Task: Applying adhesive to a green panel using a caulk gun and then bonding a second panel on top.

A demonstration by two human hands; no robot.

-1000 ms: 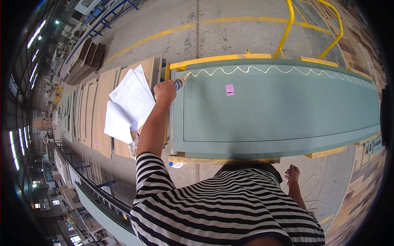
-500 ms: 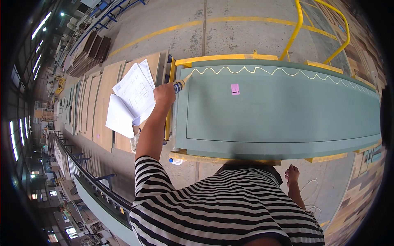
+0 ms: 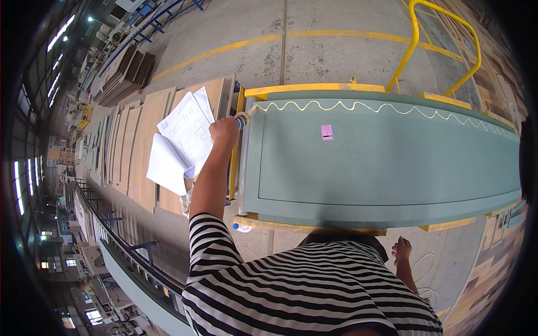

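Note:
My left hand [image 3: 224,133] is closed round a glue bottle [image 3: 242,120] with a tapered nozzle. The nozzle tip is at the left end of a wavy cream-coloured glue bead [image 3: 341,105]. That bead runs along the far edge of a long grey-green panel [image 3: 381,162], close to its far left corner. A small pink label [image 3: 327,133] sits on the panel. Well apart from the panel, my right hand [image 3: 402,250] hangs at the near right, empty, with its fingers loosely bent and partly apart.
Yellow frame bars [image 3: 314,88] bear the panel, and a yellow handrail [image 3: 417,33] rises beyond it. Papers with drawings [image 3: 188,131] lie on wooden boards [image 3: 147,145] at the left. A white bottle with a blue cap [image 3: 242,228] stands below the panel's near left corner.
My left hand has drawn the bottle slightly left, past the panel's inner line toward its left edge. The glue bead now reaches further left. The whole view has shifted a little.

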